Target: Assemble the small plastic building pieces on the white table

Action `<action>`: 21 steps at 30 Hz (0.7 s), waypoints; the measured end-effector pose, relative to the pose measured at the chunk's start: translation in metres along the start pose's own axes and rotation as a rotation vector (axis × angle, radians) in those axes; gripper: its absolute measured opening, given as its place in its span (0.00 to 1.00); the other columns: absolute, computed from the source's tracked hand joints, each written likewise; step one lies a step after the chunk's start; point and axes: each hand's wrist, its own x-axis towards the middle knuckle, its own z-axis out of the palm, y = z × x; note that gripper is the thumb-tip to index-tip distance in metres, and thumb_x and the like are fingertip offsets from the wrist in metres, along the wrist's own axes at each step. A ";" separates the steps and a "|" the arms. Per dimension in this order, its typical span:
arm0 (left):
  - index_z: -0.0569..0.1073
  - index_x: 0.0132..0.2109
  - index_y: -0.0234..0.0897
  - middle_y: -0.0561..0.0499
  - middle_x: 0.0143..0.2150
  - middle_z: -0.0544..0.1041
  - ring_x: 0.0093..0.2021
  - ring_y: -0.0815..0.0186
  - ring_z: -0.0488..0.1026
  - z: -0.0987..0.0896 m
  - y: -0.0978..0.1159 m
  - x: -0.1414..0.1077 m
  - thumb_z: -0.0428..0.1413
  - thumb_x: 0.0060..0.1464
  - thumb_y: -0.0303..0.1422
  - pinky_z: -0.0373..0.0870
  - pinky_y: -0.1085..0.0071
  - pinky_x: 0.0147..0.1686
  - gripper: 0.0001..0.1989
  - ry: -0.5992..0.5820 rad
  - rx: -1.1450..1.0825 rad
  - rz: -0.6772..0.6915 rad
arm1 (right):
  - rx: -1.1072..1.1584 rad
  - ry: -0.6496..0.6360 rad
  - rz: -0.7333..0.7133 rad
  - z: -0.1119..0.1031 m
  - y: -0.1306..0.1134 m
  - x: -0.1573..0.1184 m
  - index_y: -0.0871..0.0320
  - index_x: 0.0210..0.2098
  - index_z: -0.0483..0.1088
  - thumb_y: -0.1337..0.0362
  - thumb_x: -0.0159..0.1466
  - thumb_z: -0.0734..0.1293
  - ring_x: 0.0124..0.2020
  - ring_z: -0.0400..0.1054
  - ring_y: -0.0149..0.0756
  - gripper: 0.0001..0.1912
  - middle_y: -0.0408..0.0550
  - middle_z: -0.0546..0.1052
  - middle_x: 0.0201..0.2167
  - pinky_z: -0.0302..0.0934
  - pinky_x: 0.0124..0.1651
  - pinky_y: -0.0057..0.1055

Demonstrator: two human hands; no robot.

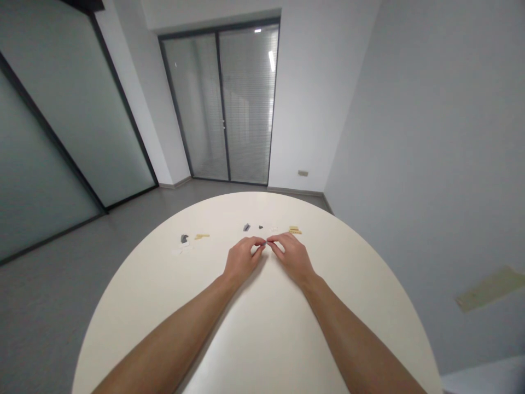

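Over the white round table (246, 350), my left hand (245, 256) and my right hand (292, 254) meet fingertip to fingertip. Both are closed in a pinch on a tiny bluish-grey piece (266, 243), mostly hidden by the fingers and too small to name. Just beyond my left hand lies a grey piece (246, 227). A small dark piece (261, 227) sits to its right, with faint white bits (274, 229) farther along. Yellowish strips (295, 230) lie right behind my right hand.
At the table's left are a dark grey piece (184, 238), a yellowish strip (202, 236) and white scraps (182, 249). A glass door with blinds (246, 109) stands beyond the table. Frosted panels (74, 109) are on the left, a grey wall (435, 137) on the right.
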 end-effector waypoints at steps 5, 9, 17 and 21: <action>0.76 0.45 0.42 0.53 0.43 0.81 0.45 0.65 0.76 0.000 -0.001 -0.001 0.54 0.61 0.32 0.72 0.67 0.47 0.07 0.012 -0.005 0.003 | -0.007 0.010 0.022 -0.001 -0.001 0.000 0.55 0.39 0.74 0.64 0.67 0.67 0.41 0.72 0.39 0.04 0.46 0.80 0.36 0.66 0.46 0.36; 0.76 0.44 0.42 0.53 0.43 0.81 0.44 0.65 0.76 0.000 -0.001 -0.001 0.55 0.61 0.32 0.72 0.67 0.47 0.07 0.016 -0.001 0.004 | 0.012 -0.024 0.029 -0.002 -0.001 -0.001 0.55 0.40 0.74 0.63 0.67 0.67 0.42 0.72 0.39 0.04 0.46 0.79 0.37 0.65 0.48 0.36; 0.76 0.50 0.44 0.52 0.43 0.81 0.44 0.65 0.76 -0.003 0.003 -0.001 0.56 0.60 0.32 0.73 0.67 0.48 0.11 -0.010 -0.011 -0.003 | 0.058 -0.071 0.041 -0.003 -0.002 -0.001 0.54 0.41 0.73 0.63 0.68 0.65 0.44 0.72 0.40 0.05 0.47 0.79 0.39 0.64 0.50 0.38; 0.75 0.53 0.45 0.52 0.44 0.80 0.45 0.65 0.76 -0.003 0.004 -0.001 0.57 0.60 0.33 0.72 0.67 0.48 0.14 -0.025 -0.006 0.005 | 0.071 -0.092 0.035 -0.003 -0.002 -0.001 0.54 0.43 0.73 0.64 0.68 0.64 0.45 0.71 0.40 0.06 0.48 0.79 0.41 0.65 0.51 0.38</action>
